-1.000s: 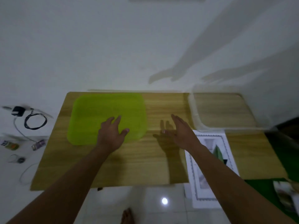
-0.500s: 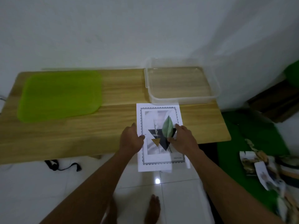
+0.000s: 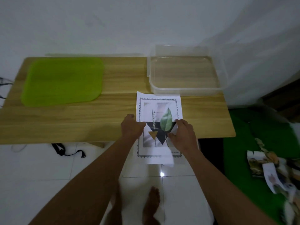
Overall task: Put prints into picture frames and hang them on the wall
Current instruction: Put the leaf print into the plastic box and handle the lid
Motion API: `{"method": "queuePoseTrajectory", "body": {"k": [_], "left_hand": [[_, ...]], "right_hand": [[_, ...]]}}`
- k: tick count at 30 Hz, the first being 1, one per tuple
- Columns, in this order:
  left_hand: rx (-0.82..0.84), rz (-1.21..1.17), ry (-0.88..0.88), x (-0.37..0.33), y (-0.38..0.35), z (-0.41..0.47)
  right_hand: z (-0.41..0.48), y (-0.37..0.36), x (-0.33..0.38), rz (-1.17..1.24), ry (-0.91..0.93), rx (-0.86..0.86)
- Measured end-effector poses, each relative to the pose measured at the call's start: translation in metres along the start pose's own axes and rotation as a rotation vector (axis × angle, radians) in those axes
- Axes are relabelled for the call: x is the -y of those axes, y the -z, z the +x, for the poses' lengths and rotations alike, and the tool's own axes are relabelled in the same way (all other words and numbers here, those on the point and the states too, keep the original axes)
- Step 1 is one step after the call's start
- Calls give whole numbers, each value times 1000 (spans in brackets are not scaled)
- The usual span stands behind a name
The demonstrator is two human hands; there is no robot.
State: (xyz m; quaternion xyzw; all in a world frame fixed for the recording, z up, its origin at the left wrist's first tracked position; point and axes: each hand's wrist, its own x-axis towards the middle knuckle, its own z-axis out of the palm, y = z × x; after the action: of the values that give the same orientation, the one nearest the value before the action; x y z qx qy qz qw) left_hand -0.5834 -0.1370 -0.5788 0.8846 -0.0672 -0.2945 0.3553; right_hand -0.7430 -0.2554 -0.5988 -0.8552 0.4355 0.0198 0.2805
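Note:
A white print (image 3: 159, 111) with a green leaf, dark triangles and a patterned border lies on the wooden table (image 3: 97, 120), its lower part hanging over the front edge. My left hand (image 3: 131, 127) holds the print's left edge, thumb on top of the paper. At the right edge my right hand (image 3: 182, 133) grips it too, with the thumb on the paper. Another white sheet sticks out below the print. No picture frame is in view.
A clear plastic tub (image 3: 185, 75) stands just behind the print at the table's back right. A green lid (image 3: 63, 82) lies at the back left. Loose prints (image 3: 272, 172) lie on a green mat on the floor at right. A black strap (image 3: 68, 150) lies under the table.
My view swung right and down. Both hands left the middle of the table and took hold of the print at its two sides; over the last half second they barely moved.

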Motion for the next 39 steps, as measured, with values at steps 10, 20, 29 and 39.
{"method": "queuePoseTrajectory", "body": {"k": [10,20,29,39], "left_hand": [[-99,125,-116,-1,-11,-6],[-25,-101,24,-3,-15,-2],[10,-56,-100,-6,-19,1],[20,-101,-86,-13,-36,-1]], "right_hand": [[2,2,-4,118,-16,-22],[6,0,-6,226,-55,-49],[3,-1,-10,228,-61,-79],[11,14,-16,329,-161,-71]]}}
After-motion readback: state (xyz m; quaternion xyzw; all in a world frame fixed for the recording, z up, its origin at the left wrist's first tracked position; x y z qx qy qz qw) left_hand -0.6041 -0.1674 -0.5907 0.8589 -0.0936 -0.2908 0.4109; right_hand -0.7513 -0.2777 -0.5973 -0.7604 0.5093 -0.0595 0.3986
